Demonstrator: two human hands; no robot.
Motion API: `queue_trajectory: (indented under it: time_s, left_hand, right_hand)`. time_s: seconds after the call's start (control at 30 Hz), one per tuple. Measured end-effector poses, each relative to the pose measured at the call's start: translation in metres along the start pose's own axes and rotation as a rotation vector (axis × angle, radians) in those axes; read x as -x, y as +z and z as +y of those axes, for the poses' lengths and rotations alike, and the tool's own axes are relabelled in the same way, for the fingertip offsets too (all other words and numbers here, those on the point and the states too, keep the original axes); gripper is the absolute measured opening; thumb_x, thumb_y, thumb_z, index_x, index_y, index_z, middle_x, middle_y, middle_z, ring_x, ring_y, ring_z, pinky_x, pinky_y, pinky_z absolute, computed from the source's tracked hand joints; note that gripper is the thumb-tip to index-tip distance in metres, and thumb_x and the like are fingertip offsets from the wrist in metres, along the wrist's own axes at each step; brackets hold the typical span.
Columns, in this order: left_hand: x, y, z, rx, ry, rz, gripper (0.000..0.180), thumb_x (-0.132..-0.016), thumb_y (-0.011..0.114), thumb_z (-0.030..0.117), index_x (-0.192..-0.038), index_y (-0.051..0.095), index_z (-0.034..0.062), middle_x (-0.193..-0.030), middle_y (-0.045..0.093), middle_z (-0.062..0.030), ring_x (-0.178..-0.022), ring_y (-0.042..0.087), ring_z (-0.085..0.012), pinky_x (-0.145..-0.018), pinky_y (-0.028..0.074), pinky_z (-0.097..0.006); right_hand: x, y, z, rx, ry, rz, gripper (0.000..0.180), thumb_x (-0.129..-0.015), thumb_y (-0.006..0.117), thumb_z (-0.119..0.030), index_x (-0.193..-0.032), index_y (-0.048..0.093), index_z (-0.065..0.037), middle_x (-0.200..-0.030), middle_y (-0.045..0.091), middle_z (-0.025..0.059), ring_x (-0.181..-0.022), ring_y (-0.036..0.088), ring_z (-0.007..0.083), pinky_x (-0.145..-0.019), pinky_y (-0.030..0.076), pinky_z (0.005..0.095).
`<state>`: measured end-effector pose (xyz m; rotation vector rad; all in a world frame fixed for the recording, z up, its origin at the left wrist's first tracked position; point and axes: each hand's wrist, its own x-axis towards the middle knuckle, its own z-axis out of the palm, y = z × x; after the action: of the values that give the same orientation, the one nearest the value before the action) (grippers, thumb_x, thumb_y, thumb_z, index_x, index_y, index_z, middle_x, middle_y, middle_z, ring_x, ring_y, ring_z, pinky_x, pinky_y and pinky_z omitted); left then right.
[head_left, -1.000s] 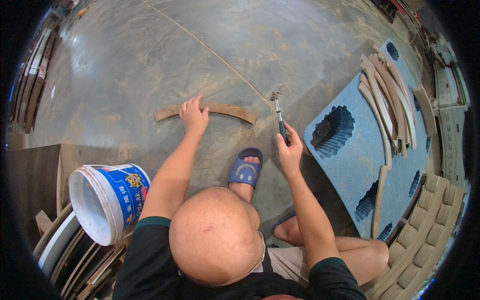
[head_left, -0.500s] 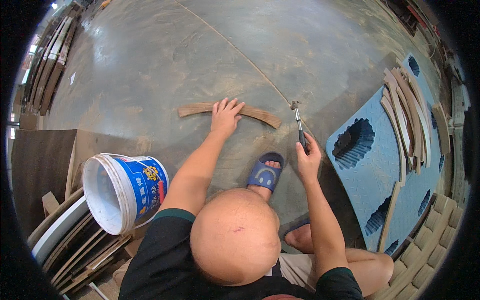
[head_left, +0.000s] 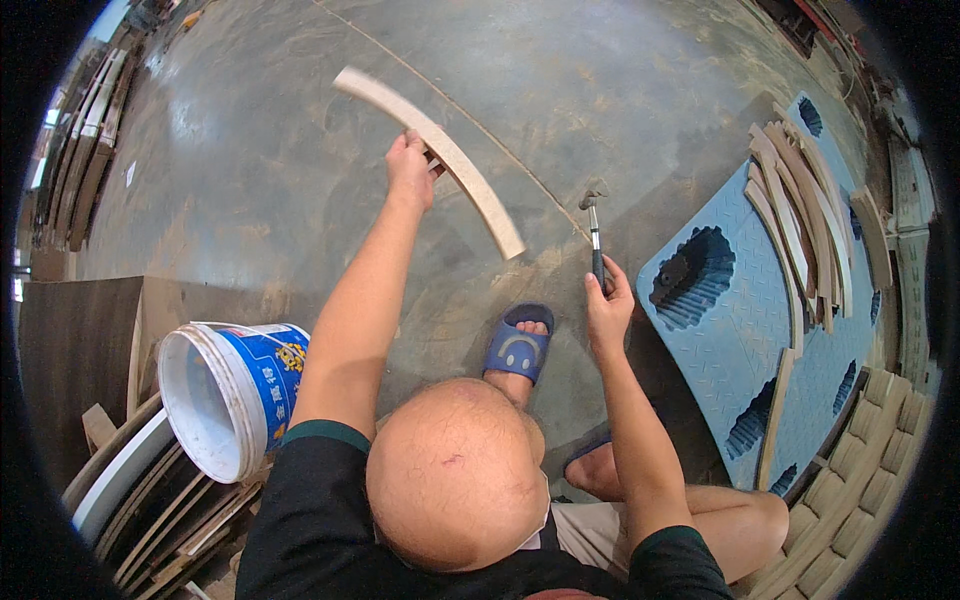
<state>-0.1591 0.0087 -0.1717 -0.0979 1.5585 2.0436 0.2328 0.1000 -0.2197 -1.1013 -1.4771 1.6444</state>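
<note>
My left hand [head_left: 411, 168] grips a curved strip of pale wood [head_left: 435, 150] near its middle and holds it up off the grey concrete floor [head_left: 250, 180]. My right hand [head_left: 606, 305] is closed round the handle of a hammer [head_left: 594, 228], whose metal head points up and away from me, to the right of the strip. The strip and the hammer are apart. My foot in a blue slipper [head_left: 518, 349] rests on the floor between my arms.
A white and blue plastic bucket [head_left: 232, 390] lies on its side at my left, beside stacked curved boards [head_left: 150, 500]. A blue plastic pallet [head_left: 740, 330] at my right carries several more curved wooden strips [head_left: 800, 220]. Padded blocks [head_left: 860, 470] lie at the lower right.
My left hand has lifted the curved strip off the floor, where it lay flat under my palm, and raised it forward. My right hand still holds the hammer upright.
</note>
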Motion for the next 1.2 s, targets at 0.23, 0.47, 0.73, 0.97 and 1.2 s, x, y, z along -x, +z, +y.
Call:
queue_trajectory:
  time_s: [0.23,0.47,0.73,0.97,1.2]
  left_hand:
    - [-0.011,-0.047,-0.056,0.389,-0.040,0.336,0.046,-0.120,0.043,0.011,-0.164,0.041,0.0002,-0.163,0.057,-0.0224,-0.139,0.066,-0.0455,-0.123,0.051,-0.074]
    - [0.014,-0.058,-0.103,0.361,-0.129,0.488,0.048,-0.119,0.048,0.006,-0.164,0.037,-0.0024,-0.154,0.059,-0.0270,-0.137,0.070,-0.0463,-0.113,0.063,-0.067]
    - [0.069,-0.062,-0.133,0.130,-0.458,0.301,0.032,-0.121,0.054,0.020,-0.149,0.054,0.0050,-0.130,0.075,-0.0162,-0.107,0.078,-0.0313,-0.085,0.070,-0.050]
    - [0.132,-0.067,-0.123,-1.268,0.548,-0.242,0.058,-0.112,0.070,0.026,-0.163,0.052,0.0041,-0.146,0.074,-0.0163,-0.133,0.069,-0.0420,-0.115,0.057,-0.061]
    - [0.136,-0.080,-0.115,-1.804,0.492,-0.304,0.085,-0.108,0.072,0.040,-0.179,0.039,0.0079,-0.188,0.035,-0.0154,-0.170,0.035,-0.0484,-0.138,0.031,-0.064]
  right_hand:
    - [0.006,0.006,0.003,0.050,-0.050,-0.046,0.047,-0.108,0.077,-0.004,-0.153,0.065,0.005,-0.107,0.073,0.0003,-0.088,0.064,0.0062,-0.076,0.051,0.0231]
    - [0.007,-0.002,0.000,0.085,0.001,-0.089,0.048,-0.109,0.077,-0.006,-0.154,0.065,0.004,-0.105,0.074,0.0005,-0.086,0.064,0.0058,-0.075,0.050,0.0239]
    - [0.011,0.007,0.009,0.186,0.037,-0.150,0.046,-0.109,0.079,-0.011,-0.152,0.067,-0.002,-0.094,0.071,-0.0007,-0.077,0.061,0.0057,-0.066,0.047,0.0260]
    - [0.012,0.011,-0.003,0.456,-0.024,-0.273,0.047,-0.111,0.077,-0.020,-0.155,0.068,-0.009,-0.093,0.074,0.0054,-0.079,0.065,0.0126,-0.074,0.053,0.0326]
    - [-0.009,0.047,-0.028,0.635,-0.172,-0.418,0.054,-0.111,0.076,-0.028,-0.164,0.064,-0.026,-0.126,0.082,0.0240,-0.112,0.080,0.0459,-0.090,0.063,0.0466]
